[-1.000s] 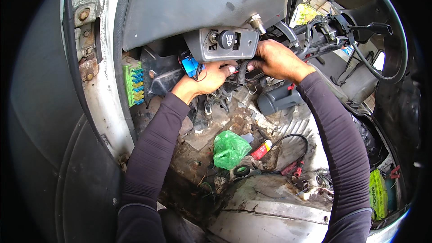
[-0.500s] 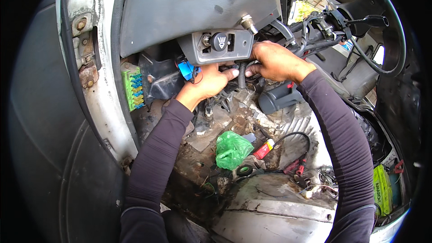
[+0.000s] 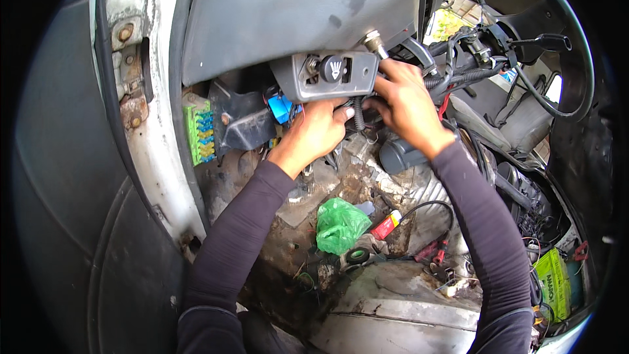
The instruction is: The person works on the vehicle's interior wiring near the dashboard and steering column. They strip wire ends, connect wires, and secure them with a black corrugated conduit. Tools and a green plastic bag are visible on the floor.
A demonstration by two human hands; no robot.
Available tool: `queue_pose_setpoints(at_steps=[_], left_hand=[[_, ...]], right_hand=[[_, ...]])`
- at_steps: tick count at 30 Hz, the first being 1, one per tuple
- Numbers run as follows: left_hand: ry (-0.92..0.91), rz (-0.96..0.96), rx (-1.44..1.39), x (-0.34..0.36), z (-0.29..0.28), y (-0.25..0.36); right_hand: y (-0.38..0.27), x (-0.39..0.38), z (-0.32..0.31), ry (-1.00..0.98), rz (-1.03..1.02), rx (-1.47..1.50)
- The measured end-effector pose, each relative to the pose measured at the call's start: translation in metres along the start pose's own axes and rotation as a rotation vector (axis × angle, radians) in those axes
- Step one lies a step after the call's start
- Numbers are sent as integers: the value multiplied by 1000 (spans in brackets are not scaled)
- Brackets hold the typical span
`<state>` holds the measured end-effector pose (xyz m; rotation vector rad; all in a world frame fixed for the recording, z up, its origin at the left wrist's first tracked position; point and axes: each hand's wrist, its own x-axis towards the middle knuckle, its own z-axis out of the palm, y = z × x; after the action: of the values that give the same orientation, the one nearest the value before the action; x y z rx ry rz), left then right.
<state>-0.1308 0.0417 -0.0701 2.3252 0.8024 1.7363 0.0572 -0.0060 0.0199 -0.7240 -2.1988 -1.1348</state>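
A grey switch panel (image 3: 323,86) with a round black knob (image 3: 333,68) hangs below the dashboard. Under its lower edge my left hand (image 3: 311,131) is closed, its thumb beside a black corrugated conduit (image 3: 358,115); the other fingertips are hidden behind the panel. My right hand (image 3: 411,101) curls round the panel's right end, fingers partly hidden, just below a metal threaded barrel (image 3: 375,42). What either hand grips is out of sight. A blue relay-like block (image 3: 280,109) with thin wires sits left of my left hand.
A fuse block (image 3: 198,132) is by the door frame at left. The steering wheel (image 3: 586,46) and column wiring stand at upper right. On the dirty floor lie a green plastic bag (image 3: 341,225), a red-and-white tube (image 3: 386,224) and a black cable (image 3: 432,203). A dark grey cylinder (image 3: 398,155) sits below my right hand.
My right wrist has dropped, and its fingers now point up along the panel's end; its thumb has drawn away from the conduit. My left hand stays beneath the panel. The view has shifted slightly.
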Motion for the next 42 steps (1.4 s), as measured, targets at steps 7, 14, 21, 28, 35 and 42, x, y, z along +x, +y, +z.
queue_pose_setpoints(at_steps=[7,14,21,28,35,42], left_hand=[[-22,-21,-109,2,0,3],[-77,-92,43,-5,-3,9],[49,89,119,-3,9,1],[-158,-156,-51,6,4,-16],[-280,-162,38,12,-8,-14],[-262,-182,-207,3,-15,-1]], right_hand=[[-72,-35,19,-216,817,409],[-60,-29,27,-64,859,427],[-49,-10,30,-132,627,233],[-42,-8,17,-320,500,334],[-54,-11,33,-165,647,301],[-51,-6,56,71,1006,786]])
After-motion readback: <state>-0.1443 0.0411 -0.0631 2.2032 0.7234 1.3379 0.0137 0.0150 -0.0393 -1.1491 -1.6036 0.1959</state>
